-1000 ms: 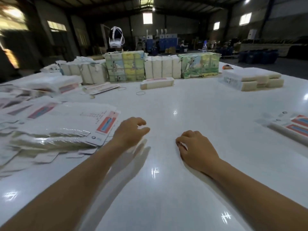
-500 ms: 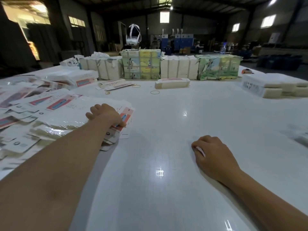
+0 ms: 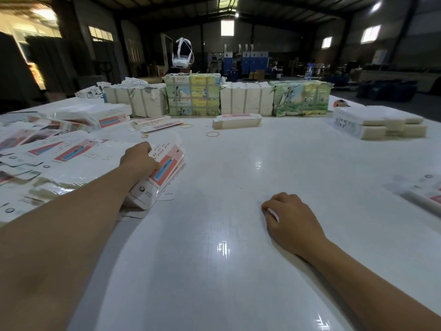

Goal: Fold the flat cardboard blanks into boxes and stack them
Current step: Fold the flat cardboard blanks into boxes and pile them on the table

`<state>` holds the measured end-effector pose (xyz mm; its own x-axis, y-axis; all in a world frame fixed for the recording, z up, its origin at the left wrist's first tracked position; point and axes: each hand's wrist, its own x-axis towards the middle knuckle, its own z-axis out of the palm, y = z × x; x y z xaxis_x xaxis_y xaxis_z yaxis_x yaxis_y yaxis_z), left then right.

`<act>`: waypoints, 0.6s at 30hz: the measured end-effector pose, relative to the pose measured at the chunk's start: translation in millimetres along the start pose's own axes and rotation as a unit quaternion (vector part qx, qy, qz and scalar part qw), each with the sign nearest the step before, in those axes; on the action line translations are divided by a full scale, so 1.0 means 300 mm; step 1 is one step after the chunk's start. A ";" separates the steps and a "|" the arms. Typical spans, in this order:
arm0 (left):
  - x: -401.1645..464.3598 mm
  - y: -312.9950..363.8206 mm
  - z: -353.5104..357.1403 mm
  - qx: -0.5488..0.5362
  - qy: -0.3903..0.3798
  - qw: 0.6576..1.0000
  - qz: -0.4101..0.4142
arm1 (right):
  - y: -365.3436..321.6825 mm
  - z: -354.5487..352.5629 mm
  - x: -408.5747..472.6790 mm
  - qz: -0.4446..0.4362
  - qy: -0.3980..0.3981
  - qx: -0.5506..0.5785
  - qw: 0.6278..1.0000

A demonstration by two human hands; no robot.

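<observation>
Dim warehouse hall, metal roof beams [image 3: 274, 5], high windows [image 3: 227, 27], strapped bundles [image 3: 192, 94] on long white table [image 3: 238, 187]

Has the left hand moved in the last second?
Yes. The left hand left the bare table and went leftward onto the pile of flat blanks, gripping some.
</observation>
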<state>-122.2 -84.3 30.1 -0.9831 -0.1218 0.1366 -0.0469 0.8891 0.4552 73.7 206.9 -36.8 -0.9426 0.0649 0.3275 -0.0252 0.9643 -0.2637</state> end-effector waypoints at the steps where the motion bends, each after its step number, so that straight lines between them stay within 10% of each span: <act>1: 0.003 -0.002 -0.004 -0.002 -0.002 1.000 0.022 | 0.000 0.000 0.000 -0.002 0.002 0.000 1.000; 8: -0.032 0.025 -0.016 0.258 0.054 0.963 0.051 | 0.002 0.003 0.000 -0.006 0.005 -0.002 1.000; 12: -0.075 0.119 -0.047 -0.033 -0.036 0.996 0.077 | 0.006 0.003 0.004 -0.006 0.001 0.009 1.000; 18: -0.289 0.288 -0.002 -0.266 -0.233 0.924 0.146 | 0.017 -0.024 0.018 0.101 0.017 0.235 0.966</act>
<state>-40.9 2.7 58.1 -0.9158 0.4014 -0.0153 0.2034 0.4963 0.8440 70.9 213.9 -29.7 -0.9328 0.2566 0.2532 0.0029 0.7076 -0.7066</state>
